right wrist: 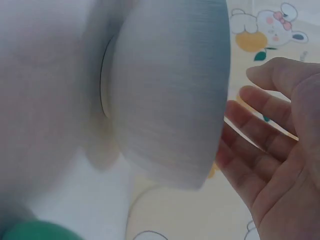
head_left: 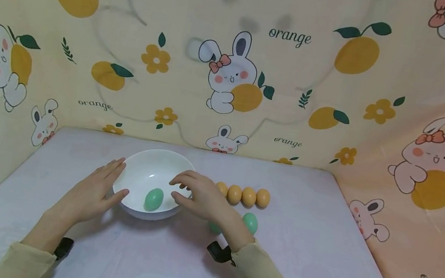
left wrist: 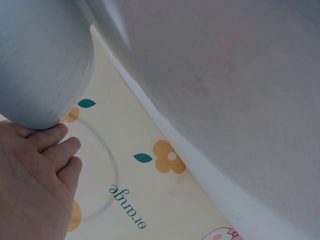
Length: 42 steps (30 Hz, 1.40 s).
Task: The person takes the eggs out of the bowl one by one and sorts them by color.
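Observation:
A white bowl (head_left: 140, 172) stands on the table with one green egg (head_left: 153, 199) inside it. My left hand (head_left: 94, 191) touches the bowl's left side, its fingers extended along the rim; in the left wrist view those fingers (left wrist: 60, 150) lie against the bowl's outer wall. Over the bowl's right rim is my right hand (head_left: 201, 197), fingers loosely bent and apart from the thumb, with nothing held. The right wrist view shows this hand (right wrist: 280, 150) beside the bowl wall (right wrist: 170, 95). Two green eggs are on the table, one (head_left: 250, 223) plain and one (head_left: 214, 227) partly hidden by the right arm.
Several brownish-yellow eggs (head_left: 248, 197) form a row right of the bowl, the leftmost partly behind the right hand. A pale cloth covers the table (head_left: 315, 274). A patterned curtain (head_left: 182, 12) with rabbits and oranges rises behind and at both sides.

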Each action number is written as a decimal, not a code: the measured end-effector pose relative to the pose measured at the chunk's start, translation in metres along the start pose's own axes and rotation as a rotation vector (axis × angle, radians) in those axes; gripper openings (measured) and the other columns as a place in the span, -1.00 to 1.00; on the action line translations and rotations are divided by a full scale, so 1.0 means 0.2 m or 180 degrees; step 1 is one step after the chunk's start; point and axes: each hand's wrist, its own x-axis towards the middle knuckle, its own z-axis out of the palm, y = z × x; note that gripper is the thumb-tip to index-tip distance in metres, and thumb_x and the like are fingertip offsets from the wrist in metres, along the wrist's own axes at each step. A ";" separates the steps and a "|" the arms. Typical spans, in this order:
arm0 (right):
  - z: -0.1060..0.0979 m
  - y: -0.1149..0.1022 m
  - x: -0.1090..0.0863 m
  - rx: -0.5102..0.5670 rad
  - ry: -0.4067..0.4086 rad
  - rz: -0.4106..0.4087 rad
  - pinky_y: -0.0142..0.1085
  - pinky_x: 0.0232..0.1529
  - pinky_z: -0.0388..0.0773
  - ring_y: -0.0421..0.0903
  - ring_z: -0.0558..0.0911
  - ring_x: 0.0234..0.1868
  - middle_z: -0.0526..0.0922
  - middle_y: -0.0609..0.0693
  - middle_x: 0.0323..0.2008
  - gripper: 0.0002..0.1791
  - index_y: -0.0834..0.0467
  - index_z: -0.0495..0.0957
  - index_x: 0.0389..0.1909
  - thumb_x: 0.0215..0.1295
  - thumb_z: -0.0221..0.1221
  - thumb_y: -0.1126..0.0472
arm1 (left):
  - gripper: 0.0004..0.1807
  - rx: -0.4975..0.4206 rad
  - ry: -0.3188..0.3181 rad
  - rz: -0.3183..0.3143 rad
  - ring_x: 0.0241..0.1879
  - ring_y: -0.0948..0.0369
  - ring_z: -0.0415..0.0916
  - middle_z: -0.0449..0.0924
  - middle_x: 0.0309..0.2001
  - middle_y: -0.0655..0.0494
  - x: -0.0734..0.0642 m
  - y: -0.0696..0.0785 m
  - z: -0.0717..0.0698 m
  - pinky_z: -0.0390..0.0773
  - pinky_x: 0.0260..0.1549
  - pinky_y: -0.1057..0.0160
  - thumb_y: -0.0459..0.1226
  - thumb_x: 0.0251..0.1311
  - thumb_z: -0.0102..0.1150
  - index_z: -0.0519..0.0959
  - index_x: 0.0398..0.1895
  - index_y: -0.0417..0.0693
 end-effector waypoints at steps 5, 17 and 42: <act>0.03 -0.02 0.07 0.0000 -0.0218 0.0028 -0.45 -0.07 0.61 -0.13 0.67 -0.02 0.69 -0.02 0.09 -0.69 0.11 0.66 0.14 0.46 0.28 0.12 | -0.10 0.0002 -0.0003 0.0013 0.57 -0.28 0.05 0.06 0.60 -0.33 0.00 0.00 0.00 0.17 0.49 -0.30 0.10 0.49 0.05 0.14 0.56 -0.45; 0.13 -0.04 0.24 -0.0121 -0.0626 0.0220 -0.50 -0.18 0.55 -0.21 0.66 -0.15 0.72 -0.07 0.06 -0.68 0.07 0.70 0.14 0.46 0.27 0.08 | -0.09 -0.0011 -0.0046 -0.0008 0.58 -0.27 0.02 0.03 0.62 -0.31 0.01 0.00 0.00 0.14 0.49 -0.32 0.12 0.51 0.02 0.11 0.58 -0.42; 0.22 -0.04 0.36 -0.0141 -0.1052 0.0536 -0.43 0.10 0.54 -0.27 0.57 -0.10 0.72 -0.18 -0.10 -0.59 0.04 0.74 0.09 0.26 0.47 0.00 | -0.10 -0.0004 -0.0071 -0.0039 0.58 -0.27 0.02 0.03 0.62 -0.31 0.01 0.00 -0.01 0.13 0.50 -0.31 0.10 0.51 0.04 0.10 0.58 -0.43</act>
